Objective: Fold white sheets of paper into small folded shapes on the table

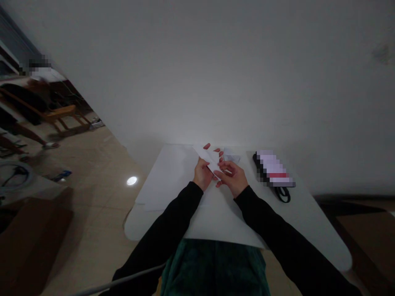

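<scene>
Currently folded white paper (210,161) pinched between left grip (203,174), right grip (231,177).

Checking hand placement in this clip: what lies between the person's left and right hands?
A folded white paper lies between the left hand and right hand, held by both, as the head view shows.

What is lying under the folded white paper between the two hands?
Below the folded white paper, held by the left hand and right hand, a large white sheet lies on the table. The spot directly beneath is covered by the hands, so it cannot be seen.
</scene>
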